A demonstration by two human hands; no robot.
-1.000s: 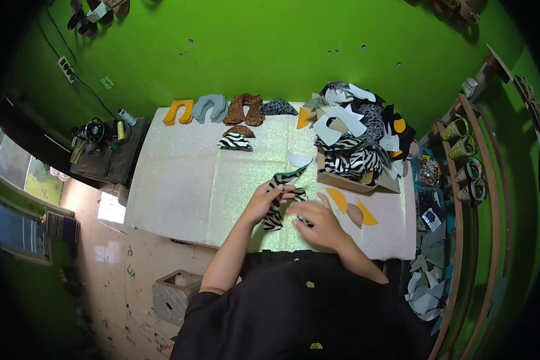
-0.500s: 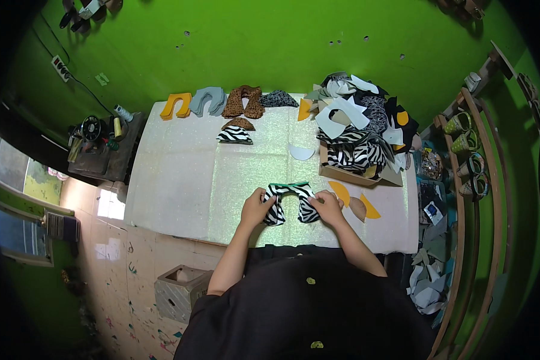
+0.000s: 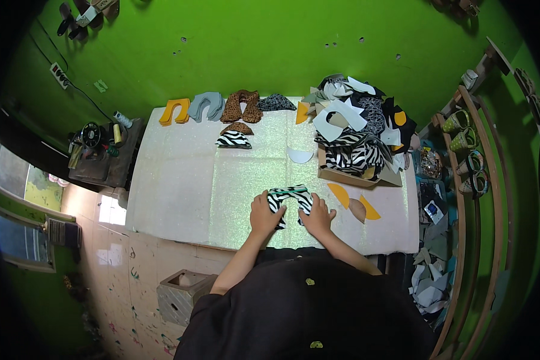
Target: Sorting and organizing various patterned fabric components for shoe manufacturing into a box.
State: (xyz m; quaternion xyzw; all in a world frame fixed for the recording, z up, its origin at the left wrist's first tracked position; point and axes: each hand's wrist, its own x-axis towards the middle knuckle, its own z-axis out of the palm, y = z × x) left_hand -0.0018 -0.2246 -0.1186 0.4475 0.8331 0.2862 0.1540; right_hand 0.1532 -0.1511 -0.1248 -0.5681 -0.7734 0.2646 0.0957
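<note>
On the table in front of me lies a U-shaped stack of zebra-print fabric pieces (image 3: 291, 193), its curve facing away from me and a green strip showing along the far edge. My left hand (image 3: 264, 215) is closed over its left leg, thumb toward the inner gap. Around the other leg is my right hand (image 3: 318, 217), thumb on the inner side and fingers along the outer edge. Both palms hide much of the legs. Right of my right hand lie yellow half-moon pieces (image 3: 339, 195) and a brown half-moon piece (image 3: 357, 210).
Along the back edge sit yellow (image 3: 174, 111), grey (image 3: 206, 107) and leopard-print U-shaped stacks (image 3: 243, 107). Zebra-print half-moon pieces (image 3: 233, 140) lie in front of them. A cardboard box (image 3: 348, 178) heaped with scraps stands at right. A white half-moon piece (image 3: 299, 155) lies mid-table.
My hands have shifted from the stack's outer edges to farther over its legs, thumbs now inward. The stack lies flatter and slightly turned, the green strip now set in from its far edge.
</note>
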